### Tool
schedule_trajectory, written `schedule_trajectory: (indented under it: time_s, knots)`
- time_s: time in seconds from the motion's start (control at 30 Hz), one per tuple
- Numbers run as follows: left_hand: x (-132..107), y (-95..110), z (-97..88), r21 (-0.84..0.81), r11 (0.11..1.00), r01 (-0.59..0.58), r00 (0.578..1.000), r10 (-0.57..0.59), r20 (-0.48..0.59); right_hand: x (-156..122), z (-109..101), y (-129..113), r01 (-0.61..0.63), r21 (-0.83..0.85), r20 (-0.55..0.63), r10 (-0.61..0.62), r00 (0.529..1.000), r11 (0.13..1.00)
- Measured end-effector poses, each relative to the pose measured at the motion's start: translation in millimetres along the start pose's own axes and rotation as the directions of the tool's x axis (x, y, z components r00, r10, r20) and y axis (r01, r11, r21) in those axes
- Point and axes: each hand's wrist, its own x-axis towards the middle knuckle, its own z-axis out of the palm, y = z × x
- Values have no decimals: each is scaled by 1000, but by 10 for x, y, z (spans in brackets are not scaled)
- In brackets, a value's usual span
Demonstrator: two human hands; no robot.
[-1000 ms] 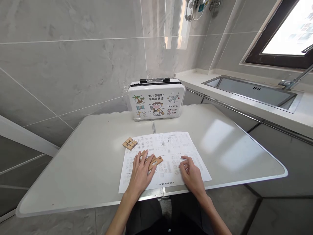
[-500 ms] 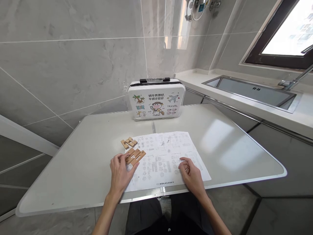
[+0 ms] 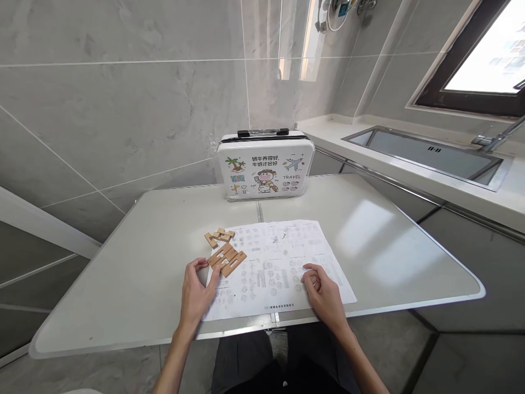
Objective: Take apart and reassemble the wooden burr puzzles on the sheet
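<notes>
Several flat slotted wooden pieces (image 3: pixel 233 262) lie side by side at the left part of a printed sheet (image 3: pixel 283 290). My left hand (image 3: pixel 196 290) is at their near left end, thumb and forefinger bracketing the group and touching it. Just beyond them is a small cluster of notched wooden blocks (image 3: pixel 222 235), some lying across one another. On the right part of the sheet rests my right hand (image 3: pixel 322 293), its fingers loosely curled and nothing visible in them. The sheet carries small drawings and lines of text, too fine to read.
A white cartoon-printed case (image 3: pixel 266 169) with a black handle, partly wrapped in clear plastic, stands at the back of the white folding table (image 3: pixel 131 273). Behind it is a grey tiled wall. To the right runs a counter with a sink (image 3: pixel 426 153) and tap.
My left forefinger has drawn back from the top of the slotted pieces to their left end. The pieces sit closer together. My right hand stays where it was; the view has shifted slightly.
</notes>
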Motion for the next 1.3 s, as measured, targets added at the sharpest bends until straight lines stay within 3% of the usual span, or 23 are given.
schedule_trajectory:
  time_s: [0.17, 0.63, 1.3]
  knots:
    - [-11, -69, -57, -38, 998, 55, 996, -57, -61, -9, 1, 13, 5, -18, -6, -5, 1000, 1000]
    - [-64, -50, -95, 87, 994, 64, 989, -75, 129, -7, -3, -6, -7, -48, -15, 6, 1000, 999]
    - [-67, -80, -86, 149, 989, 3, 983, -30, 181, -7, -11, -21, -22, -49, -12, 22, 1000, 999]
